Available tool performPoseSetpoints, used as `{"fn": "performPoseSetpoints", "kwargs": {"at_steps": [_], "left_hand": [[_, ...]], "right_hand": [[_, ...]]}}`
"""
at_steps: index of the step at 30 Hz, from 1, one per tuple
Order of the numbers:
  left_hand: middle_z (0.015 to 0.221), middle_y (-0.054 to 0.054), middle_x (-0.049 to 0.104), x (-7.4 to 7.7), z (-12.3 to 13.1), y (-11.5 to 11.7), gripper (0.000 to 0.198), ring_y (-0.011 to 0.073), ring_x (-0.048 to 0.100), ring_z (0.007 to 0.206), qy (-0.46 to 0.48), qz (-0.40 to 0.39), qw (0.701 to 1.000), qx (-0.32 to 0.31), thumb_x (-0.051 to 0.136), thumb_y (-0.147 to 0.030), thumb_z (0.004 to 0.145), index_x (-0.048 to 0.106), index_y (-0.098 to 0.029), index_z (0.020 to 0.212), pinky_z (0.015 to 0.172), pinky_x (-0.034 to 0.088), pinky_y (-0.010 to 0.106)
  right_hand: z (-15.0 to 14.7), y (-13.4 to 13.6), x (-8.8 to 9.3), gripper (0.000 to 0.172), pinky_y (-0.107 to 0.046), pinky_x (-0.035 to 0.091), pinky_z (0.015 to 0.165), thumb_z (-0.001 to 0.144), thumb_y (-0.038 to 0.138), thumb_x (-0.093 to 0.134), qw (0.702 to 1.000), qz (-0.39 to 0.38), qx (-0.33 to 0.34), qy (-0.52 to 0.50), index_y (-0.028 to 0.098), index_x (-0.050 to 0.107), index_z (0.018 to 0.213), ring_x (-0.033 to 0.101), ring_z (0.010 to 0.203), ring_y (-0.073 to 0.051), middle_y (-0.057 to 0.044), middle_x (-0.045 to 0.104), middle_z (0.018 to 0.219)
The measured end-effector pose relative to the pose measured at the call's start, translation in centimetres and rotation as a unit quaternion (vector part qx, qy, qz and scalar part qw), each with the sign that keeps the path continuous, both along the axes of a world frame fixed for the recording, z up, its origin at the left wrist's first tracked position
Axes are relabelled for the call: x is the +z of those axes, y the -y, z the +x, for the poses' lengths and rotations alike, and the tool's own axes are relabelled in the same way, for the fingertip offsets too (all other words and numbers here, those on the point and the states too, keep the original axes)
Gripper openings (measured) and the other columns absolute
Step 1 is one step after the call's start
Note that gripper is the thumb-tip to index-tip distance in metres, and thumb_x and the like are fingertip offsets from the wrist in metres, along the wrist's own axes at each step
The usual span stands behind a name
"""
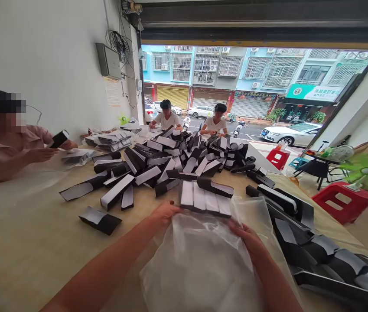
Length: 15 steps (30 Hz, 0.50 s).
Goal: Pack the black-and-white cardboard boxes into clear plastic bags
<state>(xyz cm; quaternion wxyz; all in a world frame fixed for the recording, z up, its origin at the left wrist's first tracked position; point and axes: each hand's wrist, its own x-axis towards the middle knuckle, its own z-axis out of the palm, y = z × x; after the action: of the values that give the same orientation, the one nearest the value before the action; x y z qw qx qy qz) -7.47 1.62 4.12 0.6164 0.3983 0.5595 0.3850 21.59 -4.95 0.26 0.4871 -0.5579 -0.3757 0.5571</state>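
A row of several black-and-white folded cartons lies side by side in front of me, partly inside the mouth of a clear plastic bag. My left hand grips the left end of the row at the bag's edge, fingers curled. Over on the right end, my right hand holds the bag's rim, fingers closed on the plastic. The fingertips of both hands are partly hidden by the bag and the cartons.
A big heap of the same black cartons covers the table's middle. More cartons trail along the right edge. A person sits at the left holding a carton; two people sit at the far end. Red stools stand at the right.
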Motion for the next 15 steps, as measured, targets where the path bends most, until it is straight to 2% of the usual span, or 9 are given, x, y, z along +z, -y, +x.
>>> {"fn": "performPoseSetpoints", "kwargs": {"at_steps": [3,5,7,10,13,15], "left_hand": [[0.071,0.006,0.073,1.3,-0.3,-0.4,0.027,0.0269,0.073,0.074,0.053,-0.032,0.997,-0.036,0.079,-0.015,0.063,0.069,-0.015,0.088,0.071,0.061,0.038],[0.072,0.007,0.074,2.1,-0.2,-0.6,0.017,0.0249,0.073,0.072,0.079,-0.034,0.995,-0.045,0.077,-0.014,0.065,0.070,-0.015,0.080,0.069,0.061,0.035],[0.076,0.006,0.075,2.7,0.2,-0.7,0.019,0.0212,0.072,0.071,0.098,-0.017,0.994,-0.038,0.076,-0.012,0.064,0.071,-0.014,0.083,0.067,0.059,0.030],[0.084,0.004,0.076,2.8,0.7,-0.8,0.034,0.0166,0.071,0.071,0.129,0.024,0.991,-0.015,0.078,-0.010,0.063,0.071,-0.015,0.095,0.066,0.057,0.025],[0.085,0.007,0.076,1.7,0.5,-0.5,0.042,0.0190,0.071,0.070,0.143,0.029,0.989,0.005,0.083,-0.011,0.058,0.071,-0.014,0.099,0.065,0.057,0.027],[0.081,0.009,0.076,0.5,0.0,0.0,0.041,0.0230,0.071,0.068,0.123,0.017,0.992,0.036,0.085,-0.012,0.055,0.071,-0.013,0.094,0.062,0.057,0.031]], "right_hand": [[0.4,0.3,1.0,0.040,-0.041,0.056,0.058,0.057,0.046,0.081,1.000,0.011,0.008,-0.016,0.022,0.068,0.085,0.070,0.063,-0.030,-0.005,0.073,0.071],[0.3,0.3,1.5,0.047,-0.041,0.056,0.060,0.058,0.046,0.081,0.999,0.027,-0.008,-0.028,0.023,0.068,0.097,0.071,0.066,-0.029,-0.006,0.076,0.080],[0.1,0.2,1.7,0.056,-0.041,0.057,0.062,0.057,0.042,0.082,0.997,0.042,-0.031,-0.054,0.024,0.067,0.108,0.072,0.073,-0.030,-0.007,0.077,0.095],[-0.1,-0.1,1.2,0.067,-0.041,0.059,0.067,0.055,0.036,0.083,0.992,0.069,-0.062,-0.085,0.024,0.064,0.118,0.073,0.087,-0.033,-0.009,0.076,0.112],[-0.1,-0.4,0.4,0.068,-0.040,0.059,0.072,0.056,0.034,0.084,0.989,0.074,-0.058,-0.114,0.024,0.062,0.120,0.073,0.092,-0.032,-0.007,0.075,0.115],[-0.1,-0.4,-0.1,0.063,-0.038,0.059,0.071,0.055,0.030,0.085,0.989,0.052,-0.051,-0.125,0.025,0.064,0.114,0.074,0.088,-0.030,-0.005,0.078,0.107]]}}
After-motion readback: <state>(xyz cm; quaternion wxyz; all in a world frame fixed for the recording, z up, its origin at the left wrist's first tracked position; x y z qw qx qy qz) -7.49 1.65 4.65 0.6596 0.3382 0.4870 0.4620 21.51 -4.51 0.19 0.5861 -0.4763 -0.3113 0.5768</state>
